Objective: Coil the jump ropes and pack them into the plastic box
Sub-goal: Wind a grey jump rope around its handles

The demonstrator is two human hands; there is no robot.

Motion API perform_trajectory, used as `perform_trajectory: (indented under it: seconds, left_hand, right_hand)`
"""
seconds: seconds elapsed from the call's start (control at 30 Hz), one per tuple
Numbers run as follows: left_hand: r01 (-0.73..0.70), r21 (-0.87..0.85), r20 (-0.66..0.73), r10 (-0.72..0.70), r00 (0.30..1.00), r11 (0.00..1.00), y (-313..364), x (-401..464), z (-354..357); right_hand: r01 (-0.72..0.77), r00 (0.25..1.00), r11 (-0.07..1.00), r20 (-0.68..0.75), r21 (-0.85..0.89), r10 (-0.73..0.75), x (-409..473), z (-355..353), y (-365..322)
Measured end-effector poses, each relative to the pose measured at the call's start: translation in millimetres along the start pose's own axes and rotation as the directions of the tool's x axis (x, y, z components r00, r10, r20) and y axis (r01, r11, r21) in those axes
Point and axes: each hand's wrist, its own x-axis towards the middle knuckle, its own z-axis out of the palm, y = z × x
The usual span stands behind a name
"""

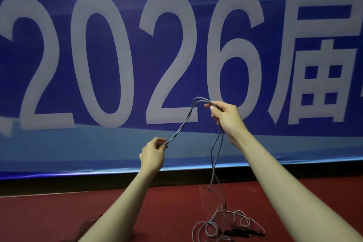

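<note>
A thin grey jump rope point(183, 123) stretches doubled and twisted between my two raised hands. My left hand point(153, 154) pinches its lower end at fingertip level. My right hand point(225, 118) is higher and grips the folded strands, which arch over its fingers. From the right hand two strands hang down to the red floor, where the rest of the rope lies in loose loops point(222, 226) beside dark handles point(238, 231). The plastic box is not in view.
A large blue banner point(117, 55) with white "2026" lettering fills the wall in front. Below it runs a black strip, then the dark red floor point(59, 212). A faint dark shape lies on the floor by my left forearm.
</note>
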Motion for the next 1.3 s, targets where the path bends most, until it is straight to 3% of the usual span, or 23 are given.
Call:
perform_trajectory:
  seconds: [0.1,0.2,0.27,0.37,0.5,0.63,0.87,0.97,1.07,1.17,1.3]
  left_hand:
    - [0.036,-0.089,-0.052,-0.040,0.998,0.995,-9.3,-1.7,5.5]
    - [0.000,-0.007,-0.114,0.000,0.993,1.000,-20.9,-0.8,8.2]
    - [-0.008,0.092,-0.097,0.017,0.995,0.996,-27.3,3.5,9.3]
    - [0.034,0.037,-0.056,-0.031,0.998,0.999,-34.0,10.3,9.6]
    - [0.063,0.029,0.049,-0.064,0.997,0.998,-36.6,9.0,6.9]
    - [-0.110,-0.029,0.143,0.113,0.983,0.993,-16.0,7.5,4.9]
    - [-0.146,-0.171,0.431,0.208,0.878,0.974,23.7,-5.2,8.6]
    - [-0.164,-0.191,0.492,0.238,0.837,0.968,28.1,-12.9,20.4]
    - [-0.193,-0.177,0.427,0.252,0.868,0.965,33.3,-14.8,25.3]
    - [-0.136,-0.302,0.350,0.242,0.905,0.944,38.7,-11.6,23.4]
    - [-0.107,-0.426,0.227,0.221,0.949,0.898,44.4,-6.6,18.6]
  right_hand:
    - [0.042,0.999,0.999,0.034,-0.018,-0.041,-2.8,-0.2,12.9]
    - [0.072,0.996,0.995,0.064,-0.074,-0.067,-1.4,0.5,26.1]
    - [0.093,0.993,0.991,0.080,-0.093,-0.085,-0.3,1.9,34.0]
    - [0.092,0.991,0.991,0.106,-0.093,-0.082,-2.1,5.9,44.3]
    - [0.073,0.988,0.992,0.141,-0.107,-0.057,-12.0,10.7,56.8]
    - [0.043,0.982,0.982,0.188,-0.182,-0.008,-22.2,10.9,67.2]
    - [0.076,0.982,0.965,0.189,-0.252,-0.028,-26.0,9.0,69.0]
    - [0.102,0.975,0.968,0.217,-0.227,-0.052,-27.2,10.6,67.4]
    - [0.119,0.974,0.962,0.215,-0.247,-0.065,-26.4,10.3,71.1]
    - [0.156,0.960,0.927,0.273,-0.341,-0.061,-26.1,8.7,80.5]
    - [0.118,0.918,0.876,0.387,-0.468,0.083,-26.4,7.1,107.5]
